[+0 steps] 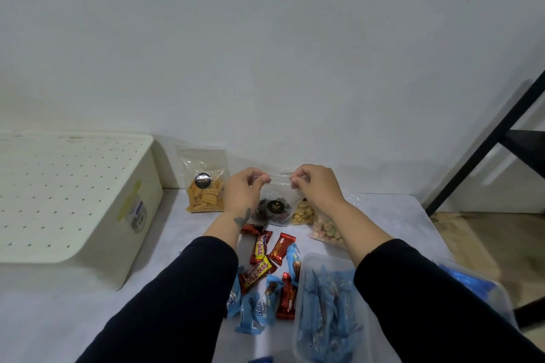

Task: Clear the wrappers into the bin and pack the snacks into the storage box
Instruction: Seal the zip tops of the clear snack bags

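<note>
A clear zip pouch of dark cookies (274,209) stands upright at the table's middle back. My left hand (244,190) pinches the left end of its top strip and my right hand (317,185) pinches the right end. Behind it to the left leans a pouch of orange stick snacks (205,194). To the right lie a pouch of pale round biscuits (303,212) and one of pastel-topped biscuits (326,230). Red and blue wrapped bars (265,271) are scattered between my forearms. A clear plastic tub (303,286) at front right holds several blue packets.
A white perforated storage box with its lid on (73,194) fills the table's left side. A black metal frame (486,150) slants at the right over the wooden floor. More blue packets (472,283) lie behind my right sleeve. The wall stands close behind the table.
</note>
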